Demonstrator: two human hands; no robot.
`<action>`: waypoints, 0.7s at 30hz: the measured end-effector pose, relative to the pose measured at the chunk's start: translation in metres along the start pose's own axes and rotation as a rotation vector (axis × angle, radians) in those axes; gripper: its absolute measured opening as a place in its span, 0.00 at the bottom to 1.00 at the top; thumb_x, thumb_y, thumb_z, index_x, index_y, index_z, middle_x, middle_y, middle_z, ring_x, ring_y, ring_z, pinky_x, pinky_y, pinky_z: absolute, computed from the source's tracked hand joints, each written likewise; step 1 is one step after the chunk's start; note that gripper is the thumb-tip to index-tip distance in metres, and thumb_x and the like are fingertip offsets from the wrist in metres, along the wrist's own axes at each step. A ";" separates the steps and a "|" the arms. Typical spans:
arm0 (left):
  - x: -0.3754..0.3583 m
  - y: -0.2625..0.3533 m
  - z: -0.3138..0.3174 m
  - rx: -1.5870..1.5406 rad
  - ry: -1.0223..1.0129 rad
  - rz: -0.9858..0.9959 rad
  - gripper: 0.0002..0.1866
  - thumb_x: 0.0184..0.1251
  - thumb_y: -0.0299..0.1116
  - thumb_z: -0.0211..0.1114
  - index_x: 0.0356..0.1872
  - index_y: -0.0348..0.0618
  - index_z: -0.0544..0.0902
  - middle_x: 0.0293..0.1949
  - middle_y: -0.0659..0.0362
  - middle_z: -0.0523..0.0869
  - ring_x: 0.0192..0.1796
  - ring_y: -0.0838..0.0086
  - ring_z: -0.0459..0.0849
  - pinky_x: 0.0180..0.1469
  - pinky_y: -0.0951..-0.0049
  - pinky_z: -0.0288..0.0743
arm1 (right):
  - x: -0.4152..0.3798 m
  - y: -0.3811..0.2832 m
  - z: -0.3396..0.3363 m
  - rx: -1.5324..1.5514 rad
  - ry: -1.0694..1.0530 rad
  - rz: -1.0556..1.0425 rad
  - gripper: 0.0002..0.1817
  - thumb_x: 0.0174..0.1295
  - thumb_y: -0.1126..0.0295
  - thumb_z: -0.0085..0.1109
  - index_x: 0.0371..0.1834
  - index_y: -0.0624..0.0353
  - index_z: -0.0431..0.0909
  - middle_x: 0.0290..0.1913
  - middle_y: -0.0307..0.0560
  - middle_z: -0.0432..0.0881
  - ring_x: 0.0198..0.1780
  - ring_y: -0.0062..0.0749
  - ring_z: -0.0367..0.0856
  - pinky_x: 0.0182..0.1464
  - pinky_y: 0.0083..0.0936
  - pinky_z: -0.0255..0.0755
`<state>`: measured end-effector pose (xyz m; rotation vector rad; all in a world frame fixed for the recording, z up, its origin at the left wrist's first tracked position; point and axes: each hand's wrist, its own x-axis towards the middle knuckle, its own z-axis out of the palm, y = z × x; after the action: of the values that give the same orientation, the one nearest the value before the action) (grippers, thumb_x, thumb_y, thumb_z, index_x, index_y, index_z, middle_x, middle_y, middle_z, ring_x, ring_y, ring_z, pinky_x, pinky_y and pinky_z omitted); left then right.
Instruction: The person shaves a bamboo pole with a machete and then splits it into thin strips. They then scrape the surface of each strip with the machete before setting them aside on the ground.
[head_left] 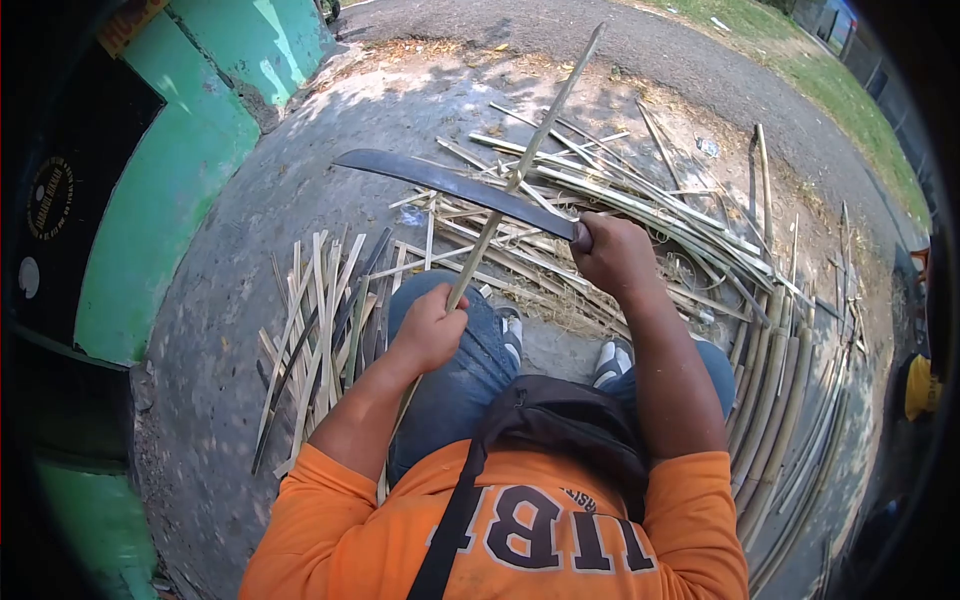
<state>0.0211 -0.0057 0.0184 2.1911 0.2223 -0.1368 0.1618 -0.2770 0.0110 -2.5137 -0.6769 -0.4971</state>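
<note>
My left hand (431, 326) is closed round a long bamboo strip (553, 108), which slants up and away over my left knee. A machete (440, 180) is in my right hand (613, 256), its handle wrapped by my fingers. The broad dark blade points left and crosses the strip partway along, overlapping it in this view. Below the fist, the strip's lower end runs down beside my left thigh and is partly hidden by my arm.
Cut bamboo strips (325, 290) lie in a heap on the ground at my left. More long strips (640, 205) are piled ahead, with shavings among them. Whole bamboo poles (765, 390) lie at my right. A green wall (160, 210) stands at the left, and a road (660, 40) passes beyond.
</note>
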 end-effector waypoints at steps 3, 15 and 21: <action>-0.001 -0.005 0.006 0.034 0.025 0.048 0.13 0.64 0.33 0.59 0.44 0.35 0.81 0.30 0.49 0.85 0.34 0.61 0.84 0.40 0.61 0.76 | -0.005 -0.027 -0.003 -0.026 -0.064 -0.149 0.06 0.58 0.64 0.62 0.29 0.51 0.82 0.24 0.50 0.84 0.30 0.55 0.85 0.35 0.49 0.78; -0.004 -0.003 -0.004 -0.002 -0.010 0.062 0.15 0.64 0.35 0.59 0.44 0.34 0.82 0.32 0.42 0.86 0.36 0.49 0.87 0.43 0.55 0.79 | 0.000 0.006 0.000 0.032 0.109 0.008 0.09 0.64 0.61 0.61 0.30 0.53 0.81 0.25 0.54 0.83 0.29 0.57 0.85 0.35 0.53 0.78; -0.005 -0.005 0.002 0.055 0.015 0.118 0.11 0.63 0.31 0.61 0.43 0.35 0.80 0.31 0.53 0.84 0.35 0.69 0.81 0.39 0.67 0.74 | -0.006 -0.035 0.002 0.071 -0.049 -0.207 0.08 0.54 0.66 0.66 0.26 0.54 0.77 0.26 0.53 0.82 0.33 0.57 0.83 0.35 0.51 0.75</action>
<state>0.0155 -0.0044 0.0141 2.2542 0.0984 -0.0615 0.1383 -0.2516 0.0194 -2.4089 -0.9627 -0.4749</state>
